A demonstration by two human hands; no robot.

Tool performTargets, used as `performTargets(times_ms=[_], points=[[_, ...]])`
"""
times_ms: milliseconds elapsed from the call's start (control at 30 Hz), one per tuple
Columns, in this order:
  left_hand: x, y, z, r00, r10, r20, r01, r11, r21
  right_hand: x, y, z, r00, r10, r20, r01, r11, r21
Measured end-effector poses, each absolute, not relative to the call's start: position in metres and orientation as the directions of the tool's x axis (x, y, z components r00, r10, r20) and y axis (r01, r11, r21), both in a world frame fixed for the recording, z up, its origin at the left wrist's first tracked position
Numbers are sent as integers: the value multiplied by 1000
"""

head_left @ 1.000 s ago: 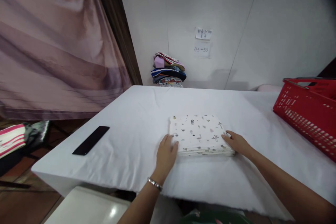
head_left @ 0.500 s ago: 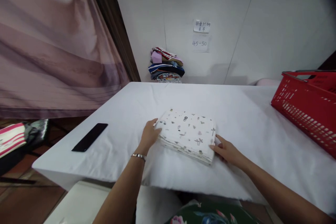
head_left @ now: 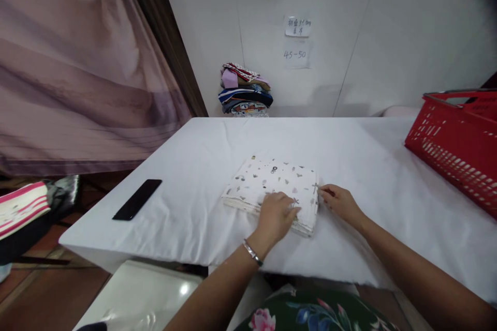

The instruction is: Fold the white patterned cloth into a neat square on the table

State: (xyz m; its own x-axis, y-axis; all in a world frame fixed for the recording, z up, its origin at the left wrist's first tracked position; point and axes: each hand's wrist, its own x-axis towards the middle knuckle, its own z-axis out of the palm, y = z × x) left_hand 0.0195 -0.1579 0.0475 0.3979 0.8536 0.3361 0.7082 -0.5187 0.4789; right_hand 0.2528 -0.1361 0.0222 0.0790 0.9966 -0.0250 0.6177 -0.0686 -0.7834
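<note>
A folded white cloth [head_left: 275,178] with small grey and brown printed motifs lies in several layers on the white-covered table. My left hand [head_left: 276,212], with a silver bracelet at the wrist, rests on the cloth's near side, fingers laid over the top and thumb apart. At the right edge, my right hand [head_left: 341,204] pinches the cloth's border between thumb and fingertips.
A black phone-like slab [head_left: 137,199] lies on the table [head_left: 186,165] at left. On the right stands a red plastic basket [head_left: 458,150]. Several folded fabrics [head_left: 246,90] are stacked beyond the far edge, near the wall. A pink curtain [head_left: 77,62] hangs left.
My left hand has moved from the cloth's left corner rightward onto its near side. My right hand has shifted slightly up along the right edge. The view has tilted slightly.
</note>
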Motion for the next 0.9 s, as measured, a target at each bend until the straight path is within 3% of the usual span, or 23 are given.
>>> performTargets(times_ms=[167, 367, 433, 533, 633, 733, 900], points=[[58, -175, 36, 461, 847, 264, 747, -531, 401, 249, -128, 18, 60, 987, -149, 576, -156, -803], [63, -184, 27, 492, 825, 278, 771, -562, 300, 253, -127, 13, 14, 989, -149, 614, -126, -779], [63, -186, 25, 501, 816, 290, 770, -573, 280, 255, -122, 13, 40, 998, -49, 664, -63, -745], [64, -188, 23, 510, 803, 308, 763, -588, 270, 252, -111, 15, 73, 971, 228, 718, 107, -688], [64, -190, 21, 514, 795, 323, 755, -597, 270, 243, -102, 12, -57, 935, 350, 785, 259, -563], [62, -191, 19, 517, 790, 329, 754, -602, 261, 237, -102, 3, -235, 947, 219, 860, 307, -407], [60, -196, 17, 524, 785, 331, 754, -608, 247, 235, -105, 1, -241, 967, 86, 941, 255, -224]])
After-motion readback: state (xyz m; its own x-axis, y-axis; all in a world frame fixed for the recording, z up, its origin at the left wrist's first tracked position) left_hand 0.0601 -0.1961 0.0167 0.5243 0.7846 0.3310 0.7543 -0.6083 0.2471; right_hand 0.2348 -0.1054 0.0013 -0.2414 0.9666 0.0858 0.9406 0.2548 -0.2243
